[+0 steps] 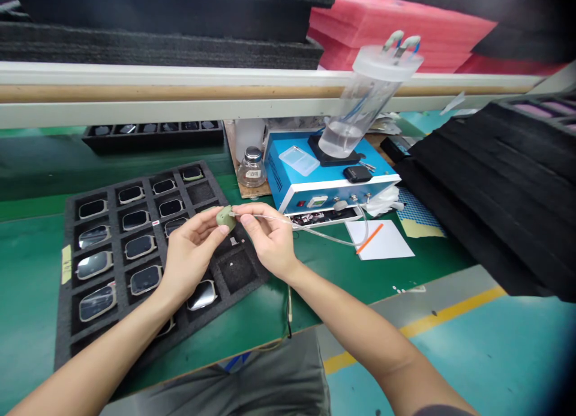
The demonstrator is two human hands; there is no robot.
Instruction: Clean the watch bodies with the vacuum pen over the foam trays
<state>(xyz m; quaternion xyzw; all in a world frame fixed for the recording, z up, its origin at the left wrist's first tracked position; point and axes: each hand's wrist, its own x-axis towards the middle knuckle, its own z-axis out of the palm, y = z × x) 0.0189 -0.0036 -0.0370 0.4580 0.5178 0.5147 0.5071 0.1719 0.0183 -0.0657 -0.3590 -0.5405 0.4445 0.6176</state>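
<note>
- Teal floor (472, 356) with a yellow line (418, 327) runs across the lower right of the frame, below the edge of a green workbench mat (31, 272).
- Black foam sheets (486, 188) lie stacked at the right, more black foam (157, 50) sits at the upper left, and pink foam (396, 38) sits at the upper right, all beyond or beside a white rail (180, 92) crossing the frame.
- Left of center on the mat, a black foam tray (112, 185) holds rounded glass panels (144, 280) in separate cells; a second dark tray (153, 137) sits farther back.
- Upper center, a blue benchtop unit (333, 188) carries a clear cylinder (355, 110), tilted and capped, with a glass bottle (252, 170) just left of the unit.
- White paper (378, 239) lies on the mat at center right, an orange pen (369, 239) on it.
- Both hands are over the tray's right part. The left hand (191, 254) cradles a pale green rounded piece (225, 218), its thumb and fingertips closed around it.
- The right hand (267, 239) pinches a thin clear tube (310, 230) between thumb and forefinger, the tube's tip just touching the green piece; the tube trails right toward the blue unit.
</note>
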